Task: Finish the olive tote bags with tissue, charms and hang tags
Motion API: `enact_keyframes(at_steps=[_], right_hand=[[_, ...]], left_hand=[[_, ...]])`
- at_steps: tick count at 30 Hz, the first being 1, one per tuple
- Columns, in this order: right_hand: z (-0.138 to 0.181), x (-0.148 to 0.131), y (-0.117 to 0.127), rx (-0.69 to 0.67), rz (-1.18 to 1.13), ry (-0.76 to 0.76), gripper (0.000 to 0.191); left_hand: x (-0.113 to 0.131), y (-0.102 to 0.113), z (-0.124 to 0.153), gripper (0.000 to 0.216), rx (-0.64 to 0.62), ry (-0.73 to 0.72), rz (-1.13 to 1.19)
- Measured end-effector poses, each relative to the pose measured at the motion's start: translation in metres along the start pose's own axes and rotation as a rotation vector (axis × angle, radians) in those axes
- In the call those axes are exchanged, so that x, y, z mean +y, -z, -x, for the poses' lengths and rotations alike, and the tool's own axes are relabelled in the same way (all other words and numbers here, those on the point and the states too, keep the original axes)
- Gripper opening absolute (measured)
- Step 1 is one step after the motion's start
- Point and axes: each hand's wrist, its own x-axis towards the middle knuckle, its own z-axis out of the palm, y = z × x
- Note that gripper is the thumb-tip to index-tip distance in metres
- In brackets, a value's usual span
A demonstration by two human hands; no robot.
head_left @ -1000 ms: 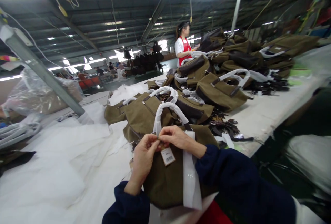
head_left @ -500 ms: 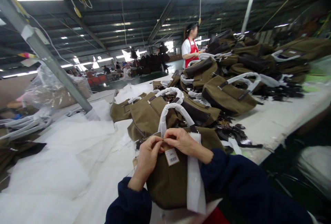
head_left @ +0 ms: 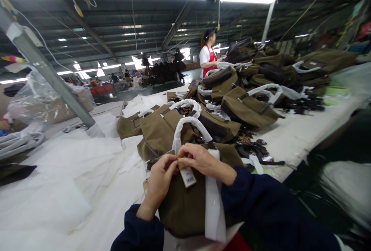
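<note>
An olive canvas bag (head_left: 185, 204) lies in front of me on the white table (head_left: 292, 135), its handle (head_left: 188, 125) wrapped in white. My left hand (head_left: 159, 183) and my right hand (head_left: 203, 160) meet at the bag's top edge. Both are closed in a pinch around the string of a small barcode tag (head_left: 188, 176), which hangs just below my fingertips. A white strip (head_left: 213, 200) runs down the bag's front under my right wrist.
Several more olive bags (head_left: 249, 106) with white-wrapped handles are piled across the table behind. White sheets (head_left: 58, 189) cover the left side. A person in a red apron (head_left: 208, 53) stands at the far end. A slanted metal post (head_left: 49, 77) rises at left.
My hands stay pinched at the tag on the bag's top; only the camera has shifted slightly.
</note>
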Motion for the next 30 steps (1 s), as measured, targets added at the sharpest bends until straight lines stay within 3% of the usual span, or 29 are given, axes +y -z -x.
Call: enact_keyframes(at_steps=[2, 5, 7, 10, 14, 18, 23, 30], right_hand=[[0.002, -0.003, 0.025, 0.152, 0.010, 0.002, 0.025], [0.002, 0.007, 0.065, 0.468, 0.203, -0.054, 0.033], [0.000, 0.020, 0.081, 0.466, 0.298, -0.156, 0.035], [-0.005, 0.035, 0.084, 0.298, 0.258, -0.251, 0.020], [-0.009, 0.029, 0.070, 0.310, 0.207, -0.211, 0.011], [-0.007, -0.005, 0.074, 0.330, 0.089, -0.139, 0.021], [0.001, -0.064, 0.087, 0.319, -0.235, -0.014, 0.027], [0.002, -0.116, 0.049, 0.261, -0.595, 0.157, 0.020]], left_hand=[[0.003, 0.005, 0.002, 0.021, 0.050, 0.003, 0.031], [0.004, 0.018, 0.002, 0.025, 0.317, -0.089, -0.118], [0.001, 0.027, -0.003, 0.028, 0.425, -0.168, -0.368], [-0.007, 0.037, -0.013, 0.022, 0.287, -0.185, -0.609], [-0.005, 0.043, -0.016, 0.011, 0.135, -0.187, -0.625], [0.012, 0.054, -0.001, 0.015, 0.117, -0.217, -0.608], [0.035, 0.082, 0.031, 0.017, 0.107, -0.291, -0.505], [0.085, 0.133, 0.077, 0.028, -0.080, -0.058, -0.600]])
